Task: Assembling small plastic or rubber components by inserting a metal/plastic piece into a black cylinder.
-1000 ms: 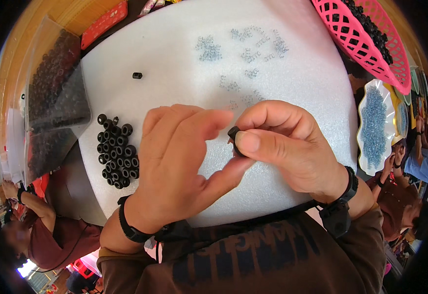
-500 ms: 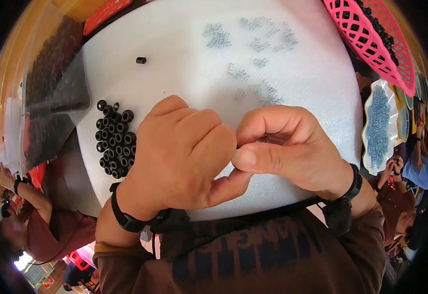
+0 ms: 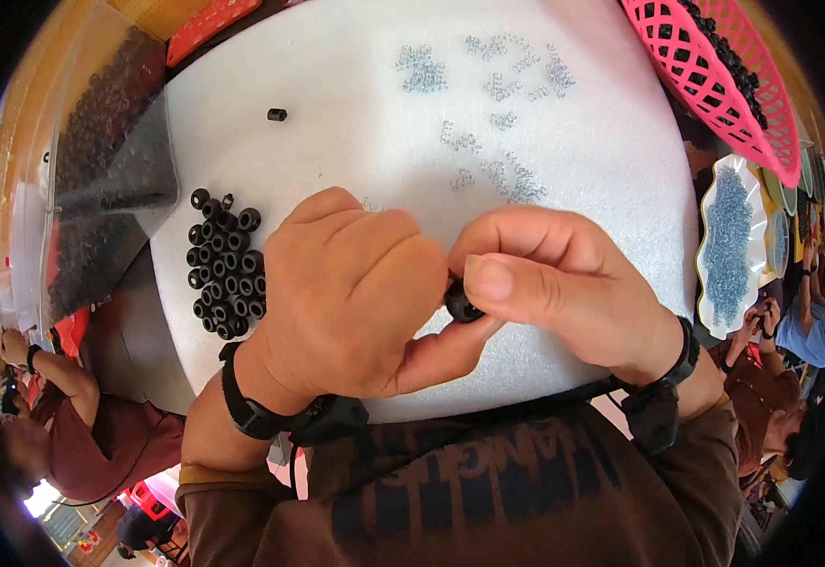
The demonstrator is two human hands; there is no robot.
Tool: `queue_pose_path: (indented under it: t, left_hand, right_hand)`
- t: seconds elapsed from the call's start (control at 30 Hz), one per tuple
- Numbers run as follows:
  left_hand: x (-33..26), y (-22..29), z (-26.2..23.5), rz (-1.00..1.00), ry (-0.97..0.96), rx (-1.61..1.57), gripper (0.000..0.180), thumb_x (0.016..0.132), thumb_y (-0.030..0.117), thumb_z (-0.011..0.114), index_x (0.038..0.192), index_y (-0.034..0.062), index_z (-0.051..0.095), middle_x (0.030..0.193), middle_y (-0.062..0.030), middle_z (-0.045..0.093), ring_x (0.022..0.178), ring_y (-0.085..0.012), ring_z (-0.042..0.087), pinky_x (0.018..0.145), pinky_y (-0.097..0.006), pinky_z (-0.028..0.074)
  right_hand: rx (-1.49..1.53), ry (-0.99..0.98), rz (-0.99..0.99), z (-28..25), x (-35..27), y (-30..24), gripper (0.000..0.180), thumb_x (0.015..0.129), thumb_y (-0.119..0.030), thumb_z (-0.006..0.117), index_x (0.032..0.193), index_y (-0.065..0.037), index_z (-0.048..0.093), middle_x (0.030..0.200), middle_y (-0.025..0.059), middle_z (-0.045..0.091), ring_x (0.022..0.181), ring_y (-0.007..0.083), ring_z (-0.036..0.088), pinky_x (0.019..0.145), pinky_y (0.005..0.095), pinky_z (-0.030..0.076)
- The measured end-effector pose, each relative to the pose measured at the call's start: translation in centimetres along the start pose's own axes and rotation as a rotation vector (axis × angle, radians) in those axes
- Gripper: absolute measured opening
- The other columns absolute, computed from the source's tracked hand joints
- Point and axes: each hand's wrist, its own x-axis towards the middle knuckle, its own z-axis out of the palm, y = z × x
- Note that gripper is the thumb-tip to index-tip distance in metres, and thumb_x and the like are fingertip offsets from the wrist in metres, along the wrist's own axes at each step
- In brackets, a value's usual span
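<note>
Nearest to you, your two forearms come up from the lower edge in brown sleeves, a black wristband on each wrist. Your left hand (image 3: pixel 351 298) and right hand (image 3: pixel 550 279) meet over the near part of the white foam pad (image 3: pixel 356 161) that covers the table. Between them sits a small black ring piece (image 3: pixel 458 304), pinched by your right thumb and forefinger, so that grip is narrow and closed on the piece. Your left hand's thumb reaches under to touch it, while its other fingers curl over the top; whether they press the piece too is hidden.

Just left of your left hand, a cluster of black rings (image 3: pixel 225 276) lies packed together on the pad. Farther out, a single black ring (image 3: pixel 277 114) lies alone, well apart from the cluster. Scattered small grey-blue bits (image 3: pixel 488 132) spread over the far half of the pad.

At the left edge, a clear plastic bag of dark pieces (image 3: pixel 101 189) leans off the pad. At the far right, a pink mesh basket (image 3: pixel 715 76) holds dark pieces, and below it a white scalloped dish (image 3: pixel 729 246) holds more grey-blue bits.
</note>
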Motion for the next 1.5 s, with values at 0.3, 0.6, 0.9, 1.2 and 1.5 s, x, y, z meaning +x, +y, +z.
queue_pose_path:
  t: [0.3, 0.6, 0.9, 1.2, 1.5]
  left_hand:
    - [0.1, -0.1, -0.8, -0.02, -0.012, 0.003, 0.037, 0.057, 0.021, 0.071, 0.055, 0.01, 0.036, 0.051, -0.0028, 0.033, 0.042, -0.0208, 0.032, 0.042, -0.032, 0.025]
    - [0.0, 0.0, -1.2, -0.01, -0.006, 0.057, 0.048, 0.058, 0.034, 0.076, 0.058, 0.0082, 0.036, 0.056, -0.0053, 0.035, 0.044, -0.0225, 0.034, 0.043, -0.033, 0.027]
    - [-0.2, 0.4, -1.2, 0.054, -0.019, 0.145, 0.044, 0.065, 0.033, 0.073, 0.062, 0.0059, 0.039, 0.059, -0.0067, 0.036, 0.045, -0.0231, 0.035, 0.043, -0.034, 0.029]
    - [-0.4, 0.2, -0.4, 0.046, 0.037, 0.16, 0.041, 0.064, 0.031, 0.074, 0.068, 0.0031, 0.044, 0.062, -0.0088, 0.04, 0.048, -0.0247, 0.037, 0.045, -0.034, 0.031]
    - [0.2, -0.4, -1.6, -0.226, -0.178, -0.345, 0.025, 0.078, 0.025, 0.051, 0.072, 0.001, 0.05, 0.063, -0.0094, 0.044, 0.054, -0.0257, 0.041, 0.052, -0.035, 0.032]
  right_hand:
    - [-0.101, -0.035, -0.052, 0.0, 0.0, 0.7, 0.029, 0.095, -0.026, 0.051, 0.095, 0.001, 0.061, 0.077, -0.003, 0.055, 0.071, 0.0025, 0.044, 0.063, 0.0179, 0.037]
    - [-0.053, -0.131, -0.028, -0.1, 0.0, 0.1, 0.028, 0.095, -0.021, 0.05, 0.095, 0.005, 0.061, 0.092, 0.0104, 0.066, 0.089, 0.0108, 0.06, 0.08, 0.0234, 0.047]
    - [-0.221, -0.018, -0.132, 0.2, -0.1, 0.5, 0.026, 0.09, -0.018, 0.056, 0.089, 0.007, 0.063, 0.084, 0.0118, 0.061, 0.079, 0.018, 0.056, 0.073, 0.0293, 0.043]
    - [-0.233, 0.057, -0.153, 0.4, -0.3, 0.2, 0.029, 0.09, -0.022, 0.055, 0.089, 0.006, 0.063, 0.086, 0.0124, 0.062, 0.08, 0.0174, 0.056, 0.073, 0.0291, 0.043]
    - [-0.225, 0.048, -0.112, -0.1, 0.0, 0.5, 0.029, 0.092, -0.023, 0.054, 0.086, 0.004, 0.062, 0.083, 0.0096, 0.061, 0.078, 0.0145, 0.055, 0.072, 0.0274, 0.043]
